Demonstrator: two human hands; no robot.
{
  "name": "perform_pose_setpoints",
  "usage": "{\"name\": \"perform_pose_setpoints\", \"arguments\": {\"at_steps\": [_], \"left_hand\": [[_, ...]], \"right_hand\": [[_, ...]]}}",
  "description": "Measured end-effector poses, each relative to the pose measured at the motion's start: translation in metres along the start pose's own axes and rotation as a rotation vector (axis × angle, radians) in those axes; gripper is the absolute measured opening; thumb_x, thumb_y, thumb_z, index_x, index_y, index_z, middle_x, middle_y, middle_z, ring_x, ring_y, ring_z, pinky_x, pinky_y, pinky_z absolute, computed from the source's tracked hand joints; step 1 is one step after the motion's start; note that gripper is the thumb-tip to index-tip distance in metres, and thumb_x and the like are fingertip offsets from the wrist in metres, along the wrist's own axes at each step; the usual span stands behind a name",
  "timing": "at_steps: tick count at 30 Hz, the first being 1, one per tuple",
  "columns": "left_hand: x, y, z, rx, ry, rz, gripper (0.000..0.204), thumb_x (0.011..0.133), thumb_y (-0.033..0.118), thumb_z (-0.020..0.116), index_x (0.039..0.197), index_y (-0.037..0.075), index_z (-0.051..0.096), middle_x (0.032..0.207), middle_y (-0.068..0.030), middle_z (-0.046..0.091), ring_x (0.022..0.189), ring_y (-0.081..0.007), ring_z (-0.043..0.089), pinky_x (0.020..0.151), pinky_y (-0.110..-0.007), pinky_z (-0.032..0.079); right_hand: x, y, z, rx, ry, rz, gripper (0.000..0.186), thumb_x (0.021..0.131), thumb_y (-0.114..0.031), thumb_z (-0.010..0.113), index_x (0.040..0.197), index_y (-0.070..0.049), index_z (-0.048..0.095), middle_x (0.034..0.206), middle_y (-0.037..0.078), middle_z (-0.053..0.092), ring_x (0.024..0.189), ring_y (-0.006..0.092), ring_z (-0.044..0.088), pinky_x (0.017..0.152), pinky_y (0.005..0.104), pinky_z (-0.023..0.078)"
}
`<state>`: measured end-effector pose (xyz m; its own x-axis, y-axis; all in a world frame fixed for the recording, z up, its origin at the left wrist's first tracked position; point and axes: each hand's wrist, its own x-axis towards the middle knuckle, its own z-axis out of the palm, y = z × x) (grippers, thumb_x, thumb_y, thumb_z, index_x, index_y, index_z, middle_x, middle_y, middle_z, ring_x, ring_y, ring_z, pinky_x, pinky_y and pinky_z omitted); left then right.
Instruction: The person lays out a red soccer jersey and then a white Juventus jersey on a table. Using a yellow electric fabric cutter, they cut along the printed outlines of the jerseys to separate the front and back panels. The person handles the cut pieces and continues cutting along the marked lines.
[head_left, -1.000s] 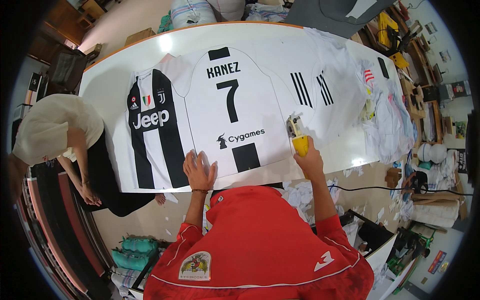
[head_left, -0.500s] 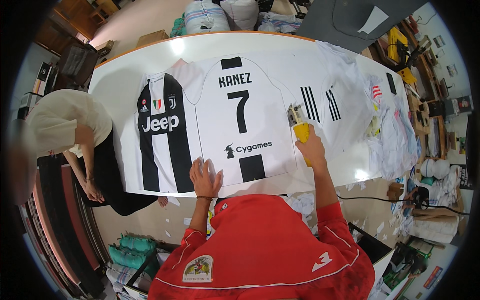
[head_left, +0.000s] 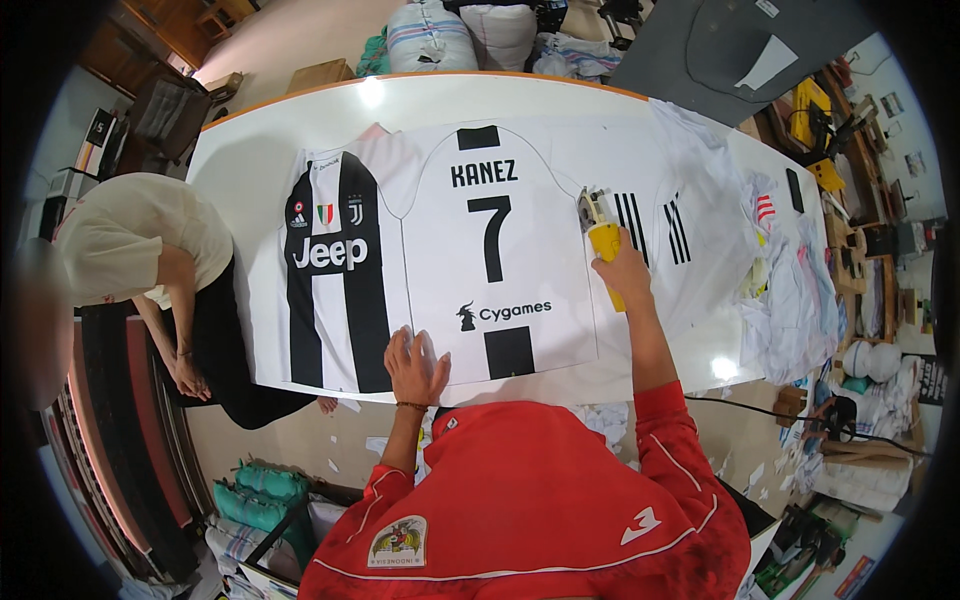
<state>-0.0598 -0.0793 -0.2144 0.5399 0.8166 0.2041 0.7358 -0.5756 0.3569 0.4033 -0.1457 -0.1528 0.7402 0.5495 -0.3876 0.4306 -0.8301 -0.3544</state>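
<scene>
My right hand (head_left: 625,265) grips a yellow handheld electric cutter (head_left: 598,212), its head on the printed outline along the right side of a white jersey back panel (head_left: 540,255) with black number and lettering. My left hand (head_left: 417,372) rests with spread fingers near that panel's lower left edge. Left of it lies a black-and-white striped front panel (head_left: 360,310). White fabric with black triple stripes (head_left: 690,295) lies right of the cutter; whether any outline has been severed is too small to tell.
A person in a cream top (head_left: 170,230) sits bent at the left end of the white table (head_left: 270,120). A phone (head_left: 794,190) and crumpled fabric scraps (head_left: 800,280) lie at the right. A black cord (head_left: 740,407) crosses below right. Sacks (head_left: 430,35) stand behind.
The cutter in my right hand has moved forward along the panel's right outline, away from my body. My left hand stays on the fabric. The whole view has shifted slightly.
</scene>
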Motion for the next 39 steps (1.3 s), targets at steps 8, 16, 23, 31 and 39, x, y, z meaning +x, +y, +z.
{"name": "perform_pose_setpoints", "arguments": {"at_steps": [8, 16, 23, 31, 39], "left_hand": [[0.000, -0.001, -0.002, -0.005, -0.006, -0.020, 0.067, 0.091, 0.043, 0.078, 0.144, 0.007, 0.059, 0.155, -0.0271, 0.047, 0.146, -0.0466, 0.042, 0.121, -0.060, 0.032], [0.002, -0.003, -0.001, 0.011, -0.027, -0.029, 0.068, 0.091, 0.043, 0.078, 0.145, 0.008, 0.058, 0.157, -0.0271, 0.046, 0.147, -0.0466, 0.041, 0.121, -0.060, 0.031], [0.001, -0.004, 0.000, 0.009, -0.022, -0.041, 0.069, 0.090, 0.043, 0.079, 0.145, 0.008, 0.058, 0.157, -0.0268, 0.045, 0.148, -0.0464, 0.040, 0.122, -0.060, 0.030], [0.000, -0.007, 0.000, 0.016, -0.022, -0.037, 0.069, 0.090, 0.043, 0.078, 0.146, 0.008, 0.058, 0.158, -0.0263, 0.046, 0.148, -0.0461, 0.040, 0.123, -0.060, 0.029], [0.002, -0.006, -0.002, 0.027, -0.056, -0.052, 0.069, 0.091, 0.044, 0.078, 0.146, 0.009, 0.058, 0.158, -0.0261, 0.045, 0.149, -0.0459, 0.040, 0.123, -0.060, 0.030]], "right_hand": [[0.028, -0.019, -0.014, 0.004, -0.012, -0.035, 0.083, 0.082, -0.036, 0.080, 0.153, -0.018, 0.042, 0.122, 0.023, 0.075, 0.114, 0.0452, 0.072, 0.096, 0.0557, 0.058], [0.053, -0.012, -0.023, -0.061, -0.029, -0.124, 0.088, 0.082, -0.035, 0.079, 0.159, -0.021, 0.041, 0.119, 0.022, 0.076, 0.112, 0.0442, 0.073, 0.095, 0.0540, 0.059], [0.078, 0.000, -0.058, -0.162, -0.110, -0.249, 0.098, 0.076, -0.035, 0.081, 0.163, -0.022, 0.040, 0.120, 0.027, 0.075, 0.111, 0.0462, 0.073, 0.096, 0.0521, 0.059], [0.100, 0.009, -0.065, -0.227, -0.105, -0.408, 0.096, 0.076, -0.034, 0.083, 0.162, -0.023, 0.043, 0.113, 0.028, 0.076, 0.104, 0.0479, 0.074, 0.093, 0.0530, 0.060], [0.101, 0.000, -0.066, -0.260, -0.119, -0.386, 0.096, 0.076, -0.036, 0.082, 0.162, -0.024, 0.042, 0.115, 0.027, 0.075, 0.105, 0.0479, 0.073, 0.093, 0.0526, 0.060]]}}
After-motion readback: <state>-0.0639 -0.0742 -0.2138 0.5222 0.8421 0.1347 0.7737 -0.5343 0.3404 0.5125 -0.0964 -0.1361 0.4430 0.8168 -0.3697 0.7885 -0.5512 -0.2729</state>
